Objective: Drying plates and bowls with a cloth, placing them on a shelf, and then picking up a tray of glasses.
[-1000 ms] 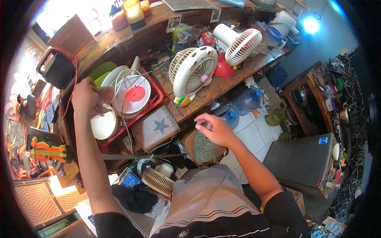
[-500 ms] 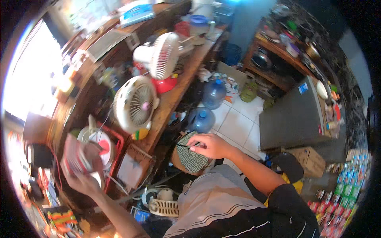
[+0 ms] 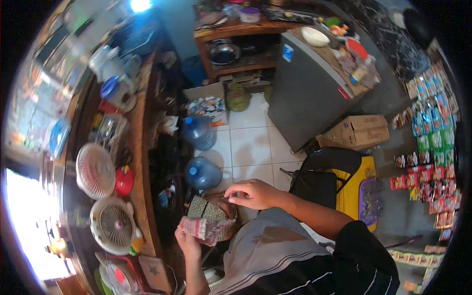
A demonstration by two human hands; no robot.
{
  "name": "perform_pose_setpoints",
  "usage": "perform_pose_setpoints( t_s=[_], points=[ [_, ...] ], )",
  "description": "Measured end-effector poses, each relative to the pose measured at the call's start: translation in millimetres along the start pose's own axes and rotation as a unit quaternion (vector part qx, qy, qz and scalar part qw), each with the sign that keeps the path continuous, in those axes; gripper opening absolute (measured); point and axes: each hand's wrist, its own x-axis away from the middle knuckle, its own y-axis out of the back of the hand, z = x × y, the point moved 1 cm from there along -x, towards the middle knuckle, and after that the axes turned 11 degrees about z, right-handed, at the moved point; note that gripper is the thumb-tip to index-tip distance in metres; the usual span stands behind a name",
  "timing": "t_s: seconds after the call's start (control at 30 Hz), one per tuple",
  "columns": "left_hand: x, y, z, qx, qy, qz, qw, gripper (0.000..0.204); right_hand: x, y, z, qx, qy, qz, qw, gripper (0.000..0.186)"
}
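Observation:
Red-and-white striped cloth (image 3: 199, 227) is bunched in my left hand (image 3: 188, 243), whose fingers are closed around it. The cloth hangs over a green-and-cream patterned piece (image 3: 206, 210) with brown parts and a thin dark strip across it. Whether that piece is a bag or a seat I cannot tell. My right hand (image 3: 253, 193) is beside its upper right edge, in front of my body. The right fingers are curled toward the thumb, and what they hold, if anything, is hidden.
Fans (image 3: 115, 226) stand along the wooden counter (image 3: 140, 187) on the left. Blue water jugs (image 3: 203, 173) stand on the tiled floor (image 3: 250, 147). A grey fridge (image 3: 307, 93), a cardboard box (image 3: 355, 132) and a black chair (image 3: 317, 189) are to the right. Packets (image 3: 435, 142) hang farther right.
My left hand has brought the striped cloth from beside the fans on the counter to over the patterned piece. The view has turned left-to-right. My right hand stays near the patterned piece.

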Motion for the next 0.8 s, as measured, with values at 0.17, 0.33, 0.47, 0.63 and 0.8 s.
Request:
perform_pose_setpoints(
  t_s=[0.17, 0.33, 0.47, 0.63, 0.8],
  points=[
    [-74.2, -94.9, -1.2, 0.085, 0.026, 0.138, 0.986, 0.014, 74.6, 37.8, -63.1, -0.002, -0.072, -0.119, 0.99, 0.021],
    [-112.0, -154.7, -14.7, -0.006, 0.048, 0.253, 0.966, 0.014, 147.0, 46.1, -91.5, -0.04, -0.127, -0.236, 0.963, 0.025],
    [-129.8, -176.5, -6.8, -0.058, 0.021, 0.308, 0.949, 0.016, 180.1, 41.3, -92.8, -0.064, -0.174, -0.288, 0.94, 0.027],
    [-149.0, -181.2, 15.9, -0.014, 0.058, 0.318, 0.946, 0.016, 184.7, 28.4, -96.4, -0.126, -0.195, -0.348, 0.908, 0.035],
    [-167.1, -181.6, 8.2, -0.014, 0.089, 0.354, 0.931, 0.018, 171.8, 31.5, -90.7, -0.137, -0.193, -0.366, 0.9, 0.034]
  ],
)
